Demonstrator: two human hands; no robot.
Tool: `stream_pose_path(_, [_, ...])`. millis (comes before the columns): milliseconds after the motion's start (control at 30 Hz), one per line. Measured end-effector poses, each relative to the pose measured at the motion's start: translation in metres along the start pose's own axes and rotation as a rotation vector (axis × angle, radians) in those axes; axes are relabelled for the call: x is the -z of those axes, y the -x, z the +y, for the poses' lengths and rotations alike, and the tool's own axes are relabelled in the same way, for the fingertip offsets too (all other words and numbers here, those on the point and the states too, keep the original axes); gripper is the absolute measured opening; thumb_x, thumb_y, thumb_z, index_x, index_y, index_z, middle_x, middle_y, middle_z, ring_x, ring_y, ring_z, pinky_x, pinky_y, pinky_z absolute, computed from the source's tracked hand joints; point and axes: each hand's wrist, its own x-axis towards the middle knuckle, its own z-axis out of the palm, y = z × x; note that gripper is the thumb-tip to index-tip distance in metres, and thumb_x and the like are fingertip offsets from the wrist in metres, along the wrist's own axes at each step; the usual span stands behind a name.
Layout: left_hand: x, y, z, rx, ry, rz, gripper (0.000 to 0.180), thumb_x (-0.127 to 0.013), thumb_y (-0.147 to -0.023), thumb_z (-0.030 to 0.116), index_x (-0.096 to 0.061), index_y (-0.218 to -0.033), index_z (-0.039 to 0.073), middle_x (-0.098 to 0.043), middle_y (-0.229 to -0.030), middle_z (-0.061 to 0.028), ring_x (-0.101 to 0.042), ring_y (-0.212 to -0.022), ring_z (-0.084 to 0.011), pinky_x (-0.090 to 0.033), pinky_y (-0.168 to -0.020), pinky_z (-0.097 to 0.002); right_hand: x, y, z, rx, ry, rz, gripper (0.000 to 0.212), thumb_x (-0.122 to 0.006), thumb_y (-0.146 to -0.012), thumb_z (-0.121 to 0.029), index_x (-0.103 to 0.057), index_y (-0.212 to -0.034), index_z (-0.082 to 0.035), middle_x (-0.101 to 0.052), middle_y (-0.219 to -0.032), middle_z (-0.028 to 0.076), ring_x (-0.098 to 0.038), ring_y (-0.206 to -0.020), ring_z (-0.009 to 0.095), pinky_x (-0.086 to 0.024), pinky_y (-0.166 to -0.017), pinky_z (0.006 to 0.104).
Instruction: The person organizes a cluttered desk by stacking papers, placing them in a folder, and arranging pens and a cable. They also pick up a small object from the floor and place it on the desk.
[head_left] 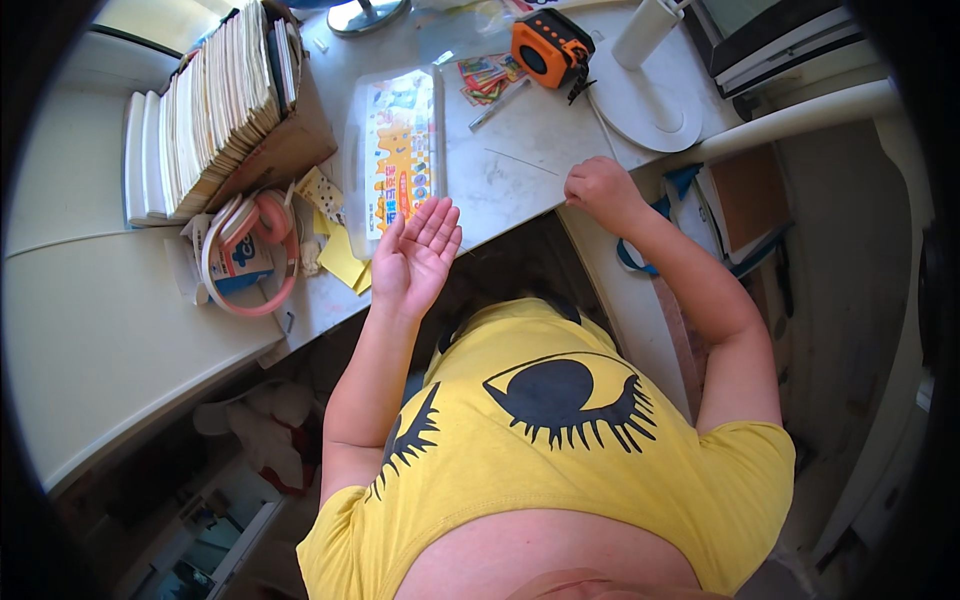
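Note:
My left hand [418, 258] is raised palm up at the desk's front edge, its fingers stretched out and nothing in it. Just behind it lies a flat clear plastic case [408, 130] with a colourful printed lid. My right hand [604, 190] is curled closed over the front edge of the marbled desk [520, 205], further right. Whatever its fingers may hold is hidden. A thin dark line [520, 160], perhaps a thread or wire, runs along the desktop towards that hand; I cannot tell whether they touch.
Colourful cards [488, 78], a slim pen [498, 106] and an orange-black speaker-like box [550, 48] lie further back. A white stand [660, 115] has a round base. Pink headphones [282, 225], yellow paper [342, 258] and a cardboard box of books [290, 140] are left. A brown notebook [750, 200] is right.

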Motion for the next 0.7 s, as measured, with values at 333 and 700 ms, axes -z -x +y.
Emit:
stream_pose_path(333, [0.0047,0.0004,-0.0020,-0.021,0.039,-0.026,0.043,-0.037,-0.094,0.029,-0.045,-0.121,-0.003,-0.050,-0.122,-0.0160,-0.045,-0.117,-0.0266,-0.032,-0.102,-0.0399,0.0009,-0.0002,-0.0002,0.063,0.016,0.017,0.016,-0.067,-0.061,-0.011,-0.051,-0.065,-0.007,-0.053,-0.069,0.005,-0.053,-0.069,0.025,-0.043,-0.062,0.0361])
stream_pose_path(700, [0.0021,0.0000,-0.0053,-0.042,0.064,-0.018,0.043,-0.036,-0.094,0.029,-0.045,-0.120,-0.003,-0.050,-0.122,-0.0165,-0.046,-0.116,-0.0274,-0.033,-0.102,-0.0403,0.0010,0.0024,0.0005,0.147,0.098,0.046,0.014,-0.064,-0.062,-0.013,-0.051,-0.066,-0.009,-0.051,-0.069,0.004,-0.053,-0.068,0.022,-0.044,-0.062,0.0329])
